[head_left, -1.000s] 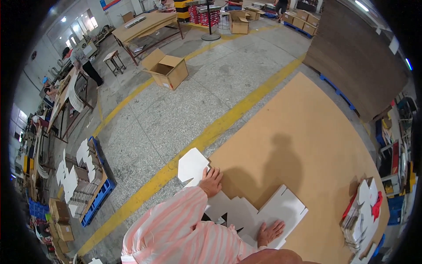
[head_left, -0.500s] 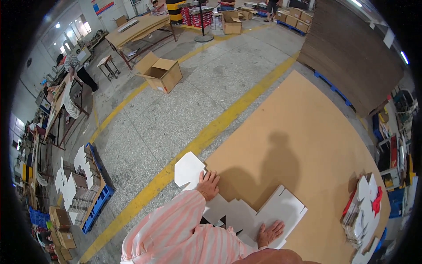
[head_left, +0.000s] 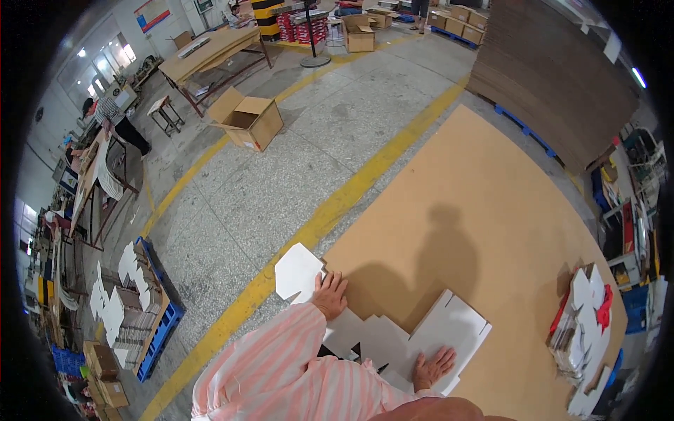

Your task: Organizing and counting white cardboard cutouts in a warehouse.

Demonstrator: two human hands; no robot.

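Head view: both hands lie flat, loosely spread, on white cardboard, the wall banner too small to read.

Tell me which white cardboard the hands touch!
The die-cut cardboard under the left hand and right hand. Neither touches the stack with red cloth or the pile on the blue pallet.

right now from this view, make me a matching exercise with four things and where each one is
Things:
1. left hand
2. open box
3. right hand
4. tall sheet stack

Places:
A. resting on the wide white panel
B. on a blue pallet, upper right
C. beside the many-sided white flap
D. on the grey floor, upper left

Pairs: 1-C, 2-D, 3-A, 4-B
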